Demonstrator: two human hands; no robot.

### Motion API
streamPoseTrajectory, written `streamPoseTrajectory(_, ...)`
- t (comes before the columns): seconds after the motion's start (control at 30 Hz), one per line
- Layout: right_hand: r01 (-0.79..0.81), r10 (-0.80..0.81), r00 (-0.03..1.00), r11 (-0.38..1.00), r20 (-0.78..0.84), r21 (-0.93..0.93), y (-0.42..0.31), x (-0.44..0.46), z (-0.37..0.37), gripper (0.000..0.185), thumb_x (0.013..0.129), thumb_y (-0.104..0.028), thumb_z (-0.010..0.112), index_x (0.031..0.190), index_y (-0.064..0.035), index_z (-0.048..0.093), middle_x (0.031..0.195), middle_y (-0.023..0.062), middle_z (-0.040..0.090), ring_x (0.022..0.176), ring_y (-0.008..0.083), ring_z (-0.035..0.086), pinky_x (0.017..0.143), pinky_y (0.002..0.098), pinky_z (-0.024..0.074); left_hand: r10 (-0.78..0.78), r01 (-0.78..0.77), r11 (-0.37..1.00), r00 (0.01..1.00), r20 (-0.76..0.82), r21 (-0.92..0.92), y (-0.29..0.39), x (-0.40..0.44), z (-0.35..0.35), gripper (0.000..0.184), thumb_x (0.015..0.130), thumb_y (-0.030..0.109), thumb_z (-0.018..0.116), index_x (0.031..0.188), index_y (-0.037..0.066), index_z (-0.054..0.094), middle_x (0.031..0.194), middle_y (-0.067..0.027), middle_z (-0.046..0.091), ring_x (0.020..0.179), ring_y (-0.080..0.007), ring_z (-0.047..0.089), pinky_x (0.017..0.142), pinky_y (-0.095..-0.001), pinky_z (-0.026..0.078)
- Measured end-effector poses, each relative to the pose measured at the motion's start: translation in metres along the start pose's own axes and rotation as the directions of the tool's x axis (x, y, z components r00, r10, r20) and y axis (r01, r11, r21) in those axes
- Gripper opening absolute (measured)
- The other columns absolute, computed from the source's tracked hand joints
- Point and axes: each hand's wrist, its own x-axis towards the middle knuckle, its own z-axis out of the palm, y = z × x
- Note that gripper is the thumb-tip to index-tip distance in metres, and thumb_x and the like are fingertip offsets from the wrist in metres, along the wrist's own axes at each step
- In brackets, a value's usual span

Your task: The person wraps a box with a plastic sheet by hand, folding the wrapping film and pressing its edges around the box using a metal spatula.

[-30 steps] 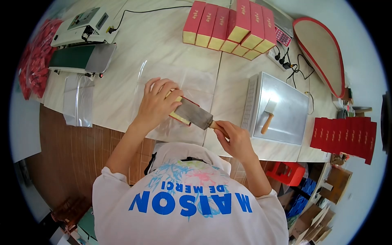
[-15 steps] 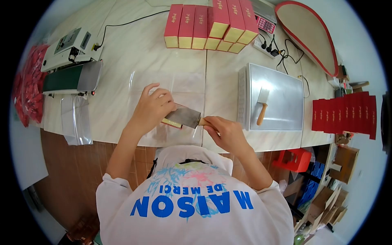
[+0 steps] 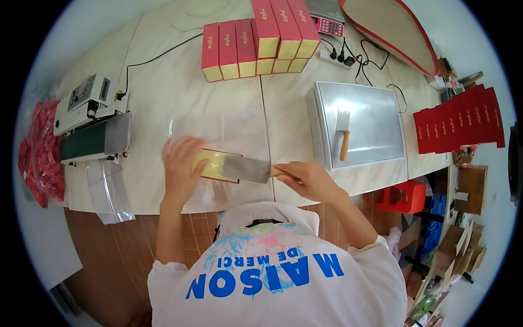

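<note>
My right hand (image 3: 309, 181) is closed around the wooden handle of a wide-bladed metal scraper (image 3: 248, 168). Its flat blade lies over the right part of a small box or tray (image 3: 213, 165), yellow on top with red edges. At the left end of this box is my left hand (image 3: 184, 168), its fingers apart and blurred by motion, with the thumb over the yellow surface. Clear plastic bags or film (image 3: 218, 124) lie under and around the box on the table. A second wooden-handled blade (image 3: 343, 131) rests on a metal-topped box (image 3: 376, 136) to the right.
Red-and-yellow boxes (image 3: 229, 49) are stacked at the back. A sealing machine (image 3: 90, 120) stands left, beside a bag of red packets (image 3: 41, 152) and clear bags (image 3: 109, 188). A power strip (image 3: 335, 59), cables and red cartons (image 3: 457, 122) are on the right.
My left hand has drawn back leftward from the blade, uncovering the yellow box top. The scraper now lies more level over the box. The whole view has shifted slightly.
</note>
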Motion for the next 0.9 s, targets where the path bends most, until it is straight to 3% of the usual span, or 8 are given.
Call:
streamPoseTrajectory(0.17, -0.494, 0.519, 0.832, 0.854, -0.195, 0.164, 0.037, -0.057, -0.057, 0.025, 0.098, -0.02, 0.06, 0.109, 0.001, 0.067, 0.07, 0.0089, 0.06, 0.062, 0.0112, 0.048, 0.058, 0.0299, 0.0436, -0.42, 0.358, 0.846, 0.904, -0.081, -0.396, -0.033, -0.047, -0.004, 0.077, 0.088, 0.051, 0.064, 0.148, 0.01, 0.038, 0.138, -0.0119, 0.051, 0.133, -0.0297, 0.043, 0.113, -0.0483, 0.027)
streamPoseTrajectory(0.33, -0.72, 0.593, 0.47, 0.686, -0.654, 0.106, 0.135, -0.101, -0.079, 0.034, 0.1, -0.027, 0.052, 0.112, 0.002, 0.063, 0.075, 0.0141, 0.063, 0.065, 0.0229, 0.057, 0.063, 0.0345, 0.046, -0.353, 0.49, 0.352, 0.859, 0.372, -0.797, -0.069, -0.094, 0.062, 0.1, 0.078, 0.017, 0.079, 0.155, 0.009, 0.017, 0.15, -0.0112, 0.04, 0.141, -0.0261, 0.035, 0.116, -0.041, 0.028)
streamPoseTrajectory(0.37, -0.778, 0.583, 0.411, 0.625, -0.701, 0.064, 0.161, -0.111, -0.079, 0.035, 0.1, -0.029, 0.05, 0.113, 0.0009, 0.063, 0.082, 0.016, 0.065, 0.073, 0.0276, 0.061, 0.069, 0.038, 0.0475, -0.341, 0.506, 0.38, 0.855, 0.391, -0.774, -0.063, -0.086, 0.065, 0.107, 0.07, -0.003, 0.08, 0.156, 0.011, 0.017, 0.148, -0.0095, 0.041, 0.139, -0.0241, 0.037, 0.114, -0.039, 0.033)
streamPoseTrajectory(0.63, -0.815, 0.605, 0.237, 0.549, -0.76, 0.184, 0.214, -0.13, -0.043, 0.04, 0.102, -0.033, 0.046, 0.109, 0.0034, 0.061, 0.075, 0.0109, 0.064, 0.068, 0.0231, 0.062, 0.065, 0.0377, 0.0478, -0.4, 0.742, 0.28, 0.667, 0.628, -0.609, -0.056, -0.047, 0.075, 0.099, 0.07, -0.003, 0.082, 0.151, 0.009, 0.026, 0.134, -0.0042, 0.052, 0.121, -0.0174, 0.052, 0.098, -0.0327, 0.049)
streamPoseTrajectory(0.7, -0.875, 0.76, 0.156, 0.402, -0.631, 0.269, 0.203, -0.127, -0.041, 0.036, 0.1, -0.029, 0.047, 0.115, 0.0007, 0.061, 0.1, 0.0183, 0.068, 0.092, 0.0362, 0.063, 0.081, 0.0456, 0.0478, -0.401, 0.775, 0.202, 0.623, 0.671, -0.599, -0.053, -0.036, 0.088, 0.095, 0.071, -0.002, 0.082, 0.149, 0.009, 0.028, 0.13, -0.0047, 0.053, 0.117, -0.0168, 0.054, 0.097, -0.0323, 0.05)
streamPoseTrajectory(0.73, -0.875, 0.761, 0.158, 0.404, -0.629, 0.268, 0.198, -0.125, -0.037, 0.036, 0.1, -0.029, 0.047, 0.115, 0.0007, 0.061, 0.1, 0.0183, 0.068, 0.092, 0.0362, 0.063, 0.081, 0.0456, 0.0478, -0.407, 0.685, 0.167, 0.703, 0.583, -0.709, -0.049, -0.033, 0.103, 0.091, 0.073, -0.001, 0.082, 0.145, 0.008, 0.028, 0.128, -0.0056, 0.053, 0.115, -0.0165, 0.054, 0.096, -0.0325, 0.05)
streamPoseTrajectory(0.8, -0.821, 0.116, 0.414, 0.476, -0.903, -0.315, 0.183, -0.114, -0.019, 0.028, 0.096, -0.018, 0.054, 0.115, 0.0014, 0.06, 0.104, 0.018, 0.064, 0.094, 0.0357, 0.059, 0.084, 0.0458, 0.0459, -0.439, 0.579, 0.133, 0.762, 0.476, -0.804, -0.037, -0.024, 0.117, 0.086, 0.074, 0.001, 0.083, 0.142, 0.006, 0.029, 0.125, -0.0064, 0.053, 0.113, -0.0161, 0.054, 0.095, -0.0328, 0.051)
streamPoseTrajectory(0.9, -0.486, 0.158, 0.565, 0.857, -0.81, -0.172, 0.134, -0.074, 0.01, 0.029, 0.092, -0.007, 0.056, 0.119, 0.002, 0.057, 0.108, 0.0181, 0.059, 0.099, 0.0351, 0.055, 0.088, 0.0434, 0.0445, -0.461, 0.413, 0.397, 0.862, 0.21, -0.82, 0.003, -0.003, 0.132, 0.086, 0.074, 0.016, 0.086, 0.137, 0.004, 0.028, 0.127, -0.0104, 0.047, 0.117, -0.02, 0.05, 0.099, -0.0357, 0.045)
